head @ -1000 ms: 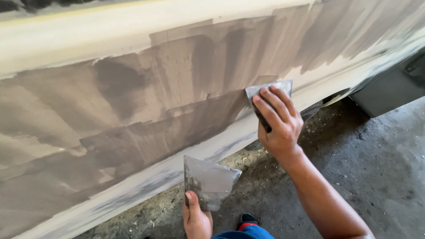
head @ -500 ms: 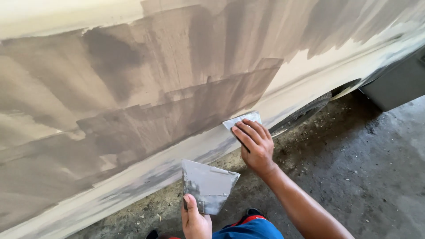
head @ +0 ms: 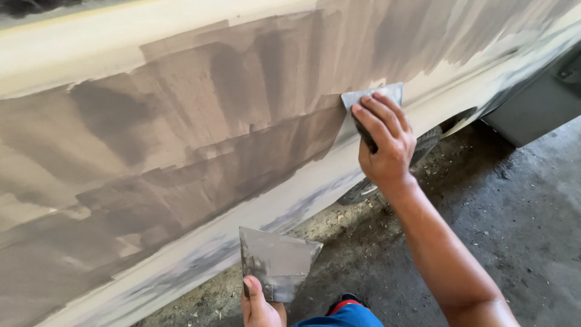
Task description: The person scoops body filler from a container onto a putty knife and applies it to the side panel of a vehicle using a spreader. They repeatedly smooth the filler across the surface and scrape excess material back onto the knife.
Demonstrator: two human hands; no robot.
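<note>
My right hand (head: 384,142) presses a flat metal spreader (head: 369,97) against the side of a vehicle body panel (head: 181,121) coated in grey-brown filler streaks. The spreader's blade lies on the panel at the right end of the filled band, fingers spread across its back. Low in the view, my left hand (head: 260,303) grips a second, wider metal spreader (head: 275,260), held upright and away from the panel, smeared with grey filler. Only the thumb and part of that hand show.
A pale lower sill (head: 290,200) runs diagonally beneath the filled area. A tyre (head: 423,145) sits under the body at right. Dirty concrete floor (head: 514,218) with debris lies below. A blue and red garment edge (head: 345,312) shows at the bottom.
My right hand with its spreader dropped lower along the panel, then rose again to the upper right of the filled band. The left hand kept the wide spreader nearly still.
</note>
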